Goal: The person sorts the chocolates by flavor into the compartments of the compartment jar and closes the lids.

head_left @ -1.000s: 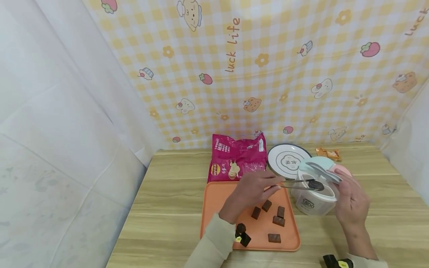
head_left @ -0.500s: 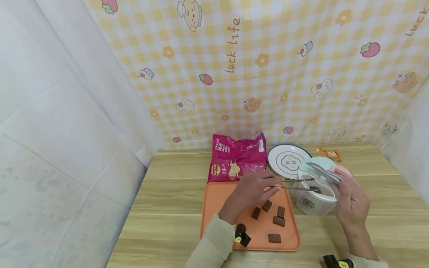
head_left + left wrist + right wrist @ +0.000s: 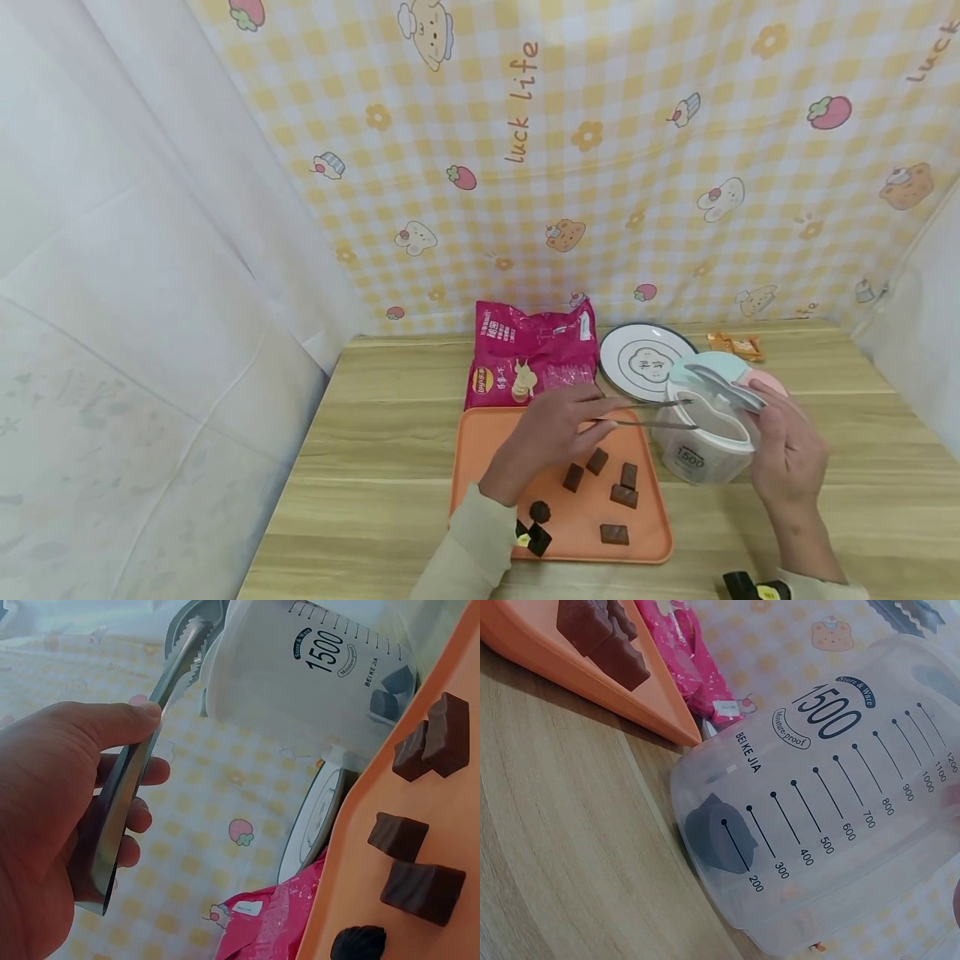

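My left hand (image 3: 551, 433) holds metal tongs (image 3: 112, 817) by the handle end. Their serrated tips are spread with nothing between them, at the mouth of a clear plastic storage container (image 3: 697, 462) marked 1500. My right hand (image 3: 787, 450) holds up the grey flap (image 3: 723, 387) of its lid. Through the wall, dark chocolates (image 3: 720, 832) show at the bottom. Several brown chocolate pieces (image 3: 613, 534) and one round, ridged chocolate (image 3: 539, 512) lie on an orange tray (image 3: 480, 433) beneath and beside my left forearm.
Behind the tray lies a magenta chip bag (image 3: 532, 354). A white plate (image 3: 622, 350) with a dark rim stands beside it, partly behind the container. Small orange packets (image 3: 735, 345) lie at the back right. A checked cloth (image 3: 525, 208) hangs behind the wooden table (image 3: 375, 467).
The dark round chocolate has left the tongs and dropped into the container. The tongs have opened and drawn slightly left with my left hand. My right hand keeps its place.
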Demonstrator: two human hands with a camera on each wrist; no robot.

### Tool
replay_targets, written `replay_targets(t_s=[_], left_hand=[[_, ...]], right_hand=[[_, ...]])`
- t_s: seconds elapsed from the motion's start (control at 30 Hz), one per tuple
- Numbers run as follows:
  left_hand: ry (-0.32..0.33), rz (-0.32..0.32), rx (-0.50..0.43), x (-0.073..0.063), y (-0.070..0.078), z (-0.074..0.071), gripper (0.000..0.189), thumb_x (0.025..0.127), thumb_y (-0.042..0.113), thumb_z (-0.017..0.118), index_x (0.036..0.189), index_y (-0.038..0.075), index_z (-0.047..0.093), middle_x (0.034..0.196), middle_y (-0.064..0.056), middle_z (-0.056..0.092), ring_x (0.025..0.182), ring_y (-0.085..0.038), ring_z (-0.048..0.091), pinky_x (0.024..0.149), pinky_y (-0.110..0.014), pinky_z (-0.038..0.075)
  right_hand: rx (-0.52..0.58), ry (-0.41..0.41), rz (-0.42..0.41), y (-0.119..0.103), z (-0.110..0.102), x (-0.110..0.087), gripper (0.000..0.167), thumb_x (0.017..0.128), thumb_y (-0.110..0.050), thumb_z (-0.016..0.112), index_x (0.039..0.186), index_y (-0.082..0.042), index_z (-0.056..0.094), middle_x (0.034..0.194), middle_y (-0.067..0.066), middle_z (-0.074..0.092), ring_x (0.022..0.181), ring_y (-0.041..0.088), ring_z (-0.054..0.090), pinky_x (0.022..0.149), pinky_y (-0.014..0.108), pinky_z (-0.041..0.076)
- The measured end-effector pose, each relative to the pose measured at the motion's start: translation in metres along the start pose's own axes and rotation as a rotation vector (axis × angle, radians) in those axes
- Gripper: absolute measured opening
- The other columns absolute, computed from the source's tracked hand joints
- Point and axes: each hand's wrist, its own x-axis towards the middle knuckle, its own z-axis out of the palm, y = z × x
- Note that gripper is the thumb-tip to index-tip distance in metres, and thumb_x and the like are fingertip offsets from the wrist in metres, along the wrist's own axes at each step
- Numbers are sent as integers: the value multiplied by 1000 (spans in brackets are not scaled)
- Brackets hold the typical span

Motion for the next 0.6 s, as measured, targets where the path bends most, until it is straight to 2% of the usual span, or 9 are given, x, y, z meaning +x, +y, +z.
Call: replay_targets(t_s=[0.1, 0.3, 0.4, 0.6], left_hand=[[-9, -14, -16, -6, -2, -2, 34, 99, 30, 72, 131, 19, 73, 103, 5, 65, 81, -4, 55, 72, -8, 43], [6, -65, -25, -25, -10, -5, 36, 95, 28, 76, 130, 19, 73, 109, 4, 69, 87, -7, 65, 74, -13, 50], [13, -87, -18, -36, -17, -7, 35, 94, 28, 77, 129, 20, 74, 112, 4, 71, 91, -9, 68, 76, -15, 51], [18, -134, -3, -67, -28, -13, 33, 92, 27, 79, 124, 19, 76, 106, 4, 70, 84, -9, 64, 72, -17, 51]], right_hand=[[2, 0, 6, -1, 0, 0, 33, 102, 0, 46, 95, 25, 67, 119, 2, 70, 118, 2, 62, 103, 19, 42], [3, -1, 16, -2, -1, 1, 32, 102, 1, 46, 97, 25, 67, 119, -1, 70, 119, 3, 62, 103, 19, 42], [-5, 0, 13, 5, -1, -1, 32, 102, 1, 46, 96, 24, 68, 119, 3, 71, 119, 3, 62, 103, 19, 42], [13, 1, 16, 24, -3, -8, 31, 103, -1, 47, 101, 21, 69, 115, 17, 73, 117, 5, 63, 102, 20, 43]])
